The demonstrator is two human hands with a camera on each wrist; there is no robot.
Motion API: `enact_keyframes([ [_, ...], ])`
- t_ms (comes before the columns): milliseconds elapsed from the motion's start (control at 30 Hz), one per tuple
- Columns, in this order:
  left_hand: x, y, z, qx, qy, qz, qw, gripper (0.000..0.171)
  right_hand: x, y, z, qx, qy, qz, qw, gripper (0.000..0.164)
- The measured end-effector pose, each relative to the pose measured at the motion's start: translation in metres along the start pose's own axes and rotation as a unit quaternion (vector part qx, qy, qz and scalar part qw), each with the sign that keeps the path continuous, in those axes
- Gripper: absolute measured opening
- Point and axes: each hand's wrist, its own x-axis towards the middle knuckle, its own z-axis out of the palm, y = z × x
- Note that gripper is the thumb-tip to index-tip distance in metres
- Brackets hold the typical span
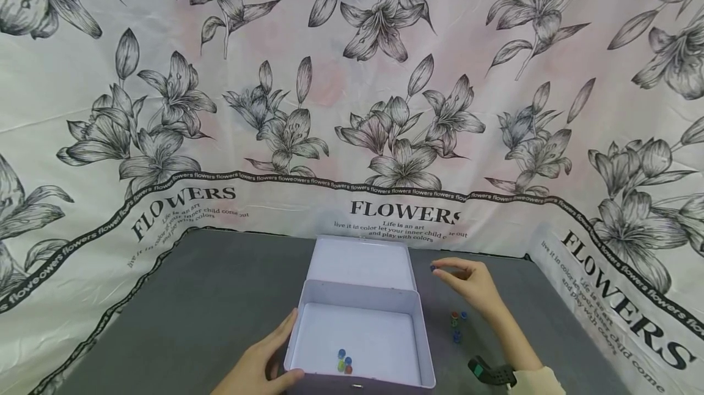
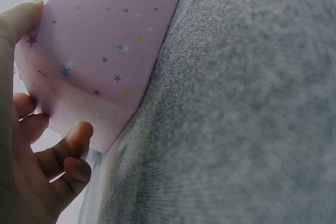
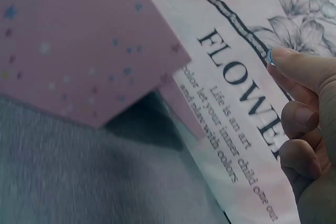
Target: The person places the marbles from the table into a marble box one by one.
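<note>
My left hand (image 1: 267,358) holds the left front corner of an open lilac box (image 1: 360,291), thumb at the front rim. In the left wrist view the fingers (image 2: 73,140) lie against its star-printed side. My right hand (image 1: 466,282) is raised to the right of the box's lid (image 1: 360,262), pinching a small blue marble (image 1: 432,267) between thumb and forefinger. The right wrist view shows only a blue sliver of that marble (image 3: 271,57) at the fingertips. Inside the box, near its front wall, several marbles (image 1: 341,353) in blue, yellow-green and red sit close together.
On the grey tabletop (image 1: 220,297), right of the box and near my right forearm, lie several small blue and multicoloured pieces (image 1: 456,320). The lid is folded back toward the flower-printed cloth (image 1: 396,199) behind the table. A dark band (image 1: 491,373) circles my right wrist.
</note>
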Motion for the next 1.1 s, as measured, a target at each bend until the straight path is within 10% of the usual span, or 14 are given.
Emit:
enact_keyframes([
  [567, -0.002, -0.002, 0.000, -0.022, -0.004, -0.006, 0.9997, 0.091, 0.031, -0.028, 0.031, 0.020, -0.015, 0.026, 0.999, 0.030],
  [1100, -0.001, -0.004, 0.001, -0.012, 0.005, -0.004, 0.9999, 0.093, 0.059, -0.054, 0.072, 0.055, -0.083, -0.038, 0.994, 0.023],
])
